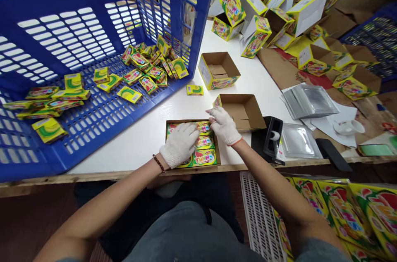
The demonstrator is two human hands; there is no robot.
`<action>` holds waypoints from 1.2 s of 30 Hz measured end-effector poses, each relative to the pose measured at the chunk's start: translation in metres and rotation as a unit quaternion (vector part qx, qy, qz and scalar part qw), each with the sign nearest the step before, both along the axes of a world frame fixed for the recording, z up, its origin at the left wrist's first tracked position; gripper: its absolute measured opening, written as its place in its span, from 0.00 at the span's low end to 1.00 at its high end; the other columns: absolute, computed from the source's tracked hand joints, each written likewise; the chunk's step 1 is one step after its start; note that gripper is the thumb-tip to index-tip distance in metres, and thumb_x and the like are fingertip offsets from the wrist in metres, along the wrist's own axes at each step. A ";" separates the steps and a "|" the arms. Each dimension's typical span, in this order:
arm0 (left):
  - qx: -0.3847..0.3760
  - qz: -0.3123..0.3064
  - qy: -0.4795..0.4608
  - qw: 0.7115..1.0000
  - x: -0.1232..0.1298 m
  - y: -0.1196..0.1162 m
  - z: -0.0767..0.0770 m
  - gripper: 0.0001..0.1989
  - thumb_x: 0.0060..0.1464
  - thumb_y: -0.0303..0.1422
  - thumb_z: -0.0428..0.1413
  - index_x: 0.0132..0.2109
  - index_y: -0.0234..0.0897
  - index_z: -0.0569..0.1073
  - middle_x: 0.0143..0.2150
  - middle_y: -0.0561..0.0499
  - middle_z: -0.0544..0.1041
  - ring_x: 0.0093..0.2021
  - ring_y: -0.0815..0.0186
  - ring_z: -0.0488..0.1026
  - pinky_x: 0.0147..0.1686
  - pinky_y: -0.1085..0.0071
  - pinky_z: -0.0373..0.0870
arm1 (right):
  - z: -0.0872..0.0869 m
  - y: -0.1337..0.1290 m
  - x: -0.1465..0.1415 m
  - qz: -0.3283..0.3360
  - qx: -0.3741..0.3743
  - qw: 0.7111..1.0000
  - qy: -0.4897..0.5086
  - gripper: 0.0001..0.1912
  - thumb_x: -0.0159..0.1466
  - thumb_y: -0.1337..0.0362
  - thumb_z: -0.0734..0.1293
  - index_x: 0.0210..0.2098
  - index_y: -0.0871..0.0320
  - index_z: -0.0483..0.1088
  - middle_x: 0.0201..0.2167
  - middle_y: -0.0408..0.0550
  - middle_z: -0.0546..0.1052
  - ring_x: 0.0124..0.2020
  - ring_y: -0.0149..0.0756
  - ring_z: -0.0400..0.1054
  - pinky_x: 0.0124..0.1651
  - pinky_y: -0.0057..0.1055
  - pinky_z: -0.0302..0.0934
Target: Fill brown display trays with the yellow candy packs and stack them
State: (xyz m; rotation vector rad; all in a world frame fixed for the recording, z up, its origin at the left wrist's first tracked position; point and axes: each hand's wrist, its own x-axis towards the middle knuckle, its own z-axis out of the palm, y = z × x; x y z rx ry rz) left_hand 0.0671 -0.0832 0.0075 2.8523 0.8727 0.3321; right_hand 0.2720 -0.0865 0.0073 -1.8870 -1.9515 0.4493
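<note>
A display box point(218, 158) filled with small yellow-green packets point(204, 157) lies at the table's front edge. My left hand point(180, 143), in a white knitted glove, rests palm down on the packets with its fingers spread. My right hand point(223, 125), gloved too, is at the box's upper right corner, its fingers bent; whether anything is between them is hidden. Two open, empty boxes, one point(243, 111) just behind my right hand and another point(218, 70) farther back, stand on the table. One loose packet point(194, 90) lies to the left of them.
A blue crate point(124, 123) on its side holds many packets at left. Empty yellow boxes point(257, 36) are piled at the back right. Clear plastic lids point(310, 101), a black tape dispenser point(271, 140) and a dark phone-like object point(333, 154) lie right. Below is a white crate point(260, 216).
</note>
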 end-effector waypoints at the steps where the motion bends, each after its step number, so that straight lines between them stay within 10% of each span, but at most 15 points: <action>1: 0.005 -0.035 -0.004 0.999 0.008 0.002 -0.002 0.18 0.62 0.30 0.51 0.58 0.33 0.71 0.61 0.39 0.71 0.61 0.52 0.66 0.62 0.55 0.60 | -0.002 0.003 0.006 -0.011 -0.007 1.000 0.027 0.23 0.68 0.67 0.55 0.58 0.60 0.70 0.57 0.55 0.72 0.58 0.40 0.65 0.62 0.34 0.58; 12: -0.011 -0.107 0.063 0.992 0.028 0.006 -0.029 0.40 0.55 0.55 0.56 0.65 0.31 0.66 0.65 0.34 0.66 0.62 0.45 0.61 0.63 0.47 0.52 | 0.003 0.026 0.022 0.114 -0.181 0.977 0.008 0.17 0.62 0.72 0.59 0.42 0.58 0.78 0.39 0.46 0.81 0.41 0.35 0.72 0.48 0.28 0.64; 17: -0.083 -0.112 0.060 0.988 0.033 0.012 -0.020 0.44 0.46 0.61 0.59 0.61 0.33 0.70 0.64 0.34 0.68 0.61 0.44 0.63 0.61 0.49 0.56 | -0.005 0.095 0.017 0.096 -0.168 0.980 -0.038 0.19 0.64 0.71 0.60 0.51 0.59 0.75 0.46 0.49 0.80 0.46 0.35 0.73 0.52 0.28 0.64; 20: -0.174 -0.135 0.000 0.975 0.023 0.028 -0.010 0.26 0.54 0.54 0.57 0.48 0.36 0.76 0.52 0.41 0.76 0.49 0.54 0.72 0.50 0.60 0.67 | -0.020 0.145 0.004 0.066 -0.108 0.990 -0.068 0.23 0.64 0.71 0.60 0.58 0.64 0.69 0.57 0.61 0.72 0.57 0.44 0.68 0.60 0.36 0.60; 25: -0.125 0.091 -0.143 0.978 -0.053 0.105 0.001 0.13 0.62 0.37 0.50 0.48 0.37 0.74 0.49 0.44 0.77 0.52 0.59 0.72 0.55 0.61 0.68 | -0.048 0.191 -0.011 0.055 -0.123 0.983 -0.126 0.42 0.59 0.65 0.69 0.70 0.61 0.52 0.60 0.65 0.66 0.53 0.51 0.69 0.55 0.39 0.63; 29: -0.039 0.392 -0.030 0.919 -0.127 0.178 -0.010 0.39 0.44 0.44 0.66 0.63 0.35 0.67 0.68 0.36 0.60 0.69 0.36 0.52 0.66 0.44 0.54 | -0.044 0.186 -0.016 0.066 -0.140 0.977 -0.148 0.46 0.58 0.65 0.69 0.72 0.55 0.48 0.60 0.63 0.64 0.49 0.51 0.72 0.52 0.43 0.65; 36: -0.117 0.336 -0.048 0.933 -0.162 0.160 -0.034 0.29 0.44 0.42 0.60 0.55 0.41 0.74 0.60 0.38 0.68 0.62 0.40 0.61 0.64 0.45 0.57 | 0.020 0.081 -0.008 0.063 0.025 0.981 0.184 0.29 0.60 0.56 0.69 0.58 0.56 0.62 0.48 0.52 0.69 0.47 0.44 0.68 0.52 0.44 0.67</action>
